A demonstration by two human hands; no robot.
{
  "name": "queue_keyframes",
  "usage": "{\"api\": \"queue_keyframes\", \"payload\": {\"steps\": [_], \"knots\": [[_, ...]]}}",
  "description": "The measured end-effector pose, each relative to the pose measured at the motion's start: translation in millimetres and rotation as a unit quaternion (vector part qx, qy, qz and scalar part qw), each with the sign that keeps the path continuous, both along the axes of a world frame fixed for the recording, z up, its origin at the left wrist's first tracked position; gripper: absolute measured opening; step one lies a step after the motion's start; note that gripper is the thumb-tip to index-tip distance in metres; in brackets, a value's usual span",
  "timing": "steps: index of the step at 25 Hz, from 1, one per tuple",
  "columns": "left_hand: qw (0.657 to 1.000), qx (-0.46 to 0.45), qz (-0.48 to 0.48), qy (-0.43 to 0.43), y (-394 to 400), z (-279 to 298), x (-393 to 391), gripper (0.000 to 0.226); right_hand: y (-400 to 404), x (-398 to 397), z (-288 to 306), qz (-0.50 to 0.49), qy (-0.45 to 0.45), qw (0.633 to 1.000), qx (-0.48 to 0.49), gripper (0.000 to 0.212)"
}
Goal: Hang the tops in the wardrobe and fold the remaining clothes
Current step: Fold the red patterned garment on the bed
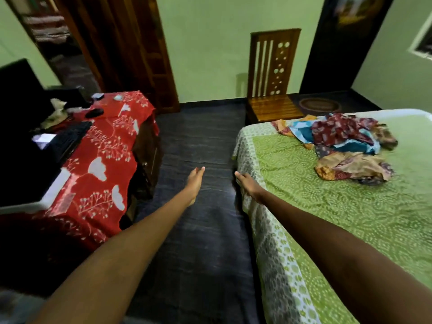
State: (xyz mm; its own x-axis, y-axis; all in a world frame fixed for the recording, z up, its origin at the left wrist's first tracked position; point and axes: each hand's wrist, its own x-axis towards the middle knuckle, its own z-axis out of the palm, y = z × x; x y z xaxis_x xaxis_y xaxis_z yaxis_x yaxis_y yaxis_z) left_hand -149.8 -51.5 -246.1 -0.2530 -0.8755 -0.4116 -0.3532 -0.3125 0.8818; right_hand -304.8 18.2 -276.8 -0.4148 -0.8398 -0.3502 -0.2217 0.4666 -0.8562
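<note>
The bed (pixel 350 218) on the right wears a matt green cotton-like sheet, printed and a little wrinkled. On it, far, lies a heap of thin printed clothes (pixel 346 146), soft and crumpled. The chair (pixel 273 73) is polished wood, quite glossy. On the left, a red printed cloth (pixel 102 160) covers the table. The dark floor (pixel 198 171) looks matt, slightly rough.

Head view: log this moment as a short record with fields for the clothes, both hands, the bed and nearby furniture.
clothes: a mixed pile of patterned clothes, unfolded, on the far part of the bed
bed: green patterned sheet, on the right
left hand: open, empty, stretched over the dark floor
right hand: open, empty, at the bed's near edge
chair: wooden, against the wall beyond the bed
table: red floral cloth, on the left
progress: nothing picked up yet
</note>
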Motion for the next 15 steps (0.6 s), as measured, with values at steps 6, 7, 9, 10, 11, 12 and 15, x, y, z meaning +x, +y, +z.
{"api": "queue_keyframes", "payload": {"steps": [6,7,9,10,11,12,15], "knots": [[0.997,0.043,-0.065,-0.005,-84.2,-11.7,-100.3,0.059,-65.1,-83.7,-10.7,-0.073,-0.023,0.997,0.01,0.06],[0.996,0.042,-0.083,-0.006,-95.7,-16.7,-120.3,0.059,-74.6,-104.4,-16.2,-0.087,-0.023,0.996,0.022,0.061],[0.994,0.04,-0.103,-0.004,-120.7,-24.3,-162.9,0.058,-93.0,-151.6,-26.8,-0.114,-0.028,0.993,0.031,0.059],[0.993,0.041,-0.108,-0.002,-130.7,-25.5,-181.8,0.056,-99.1,-172.9,-30.7,-0.127,-0.027,0.991,0.034,0.057],[0.992,0.038,-0.119,-0.003,-140.1,-25.7,-201.6,0.054,-105.2,-194.7,-35.1,-0.14,-0.02,0.989,0.038,0.055],[0.99,0.037,-0.132,-0.007,-151.5,-25.8,-225.8,0.052,-112.2,-219.3,-37.2,-0.155,-0.019,0.987,0.044,0.053],[0.982,0.059,-0.178,-0.027,-183.8,-27.6,-296.5,0.047,-121.6,-285.1,-41.4,-0.198,-0.024,0.978,0.061,0.051]]}}
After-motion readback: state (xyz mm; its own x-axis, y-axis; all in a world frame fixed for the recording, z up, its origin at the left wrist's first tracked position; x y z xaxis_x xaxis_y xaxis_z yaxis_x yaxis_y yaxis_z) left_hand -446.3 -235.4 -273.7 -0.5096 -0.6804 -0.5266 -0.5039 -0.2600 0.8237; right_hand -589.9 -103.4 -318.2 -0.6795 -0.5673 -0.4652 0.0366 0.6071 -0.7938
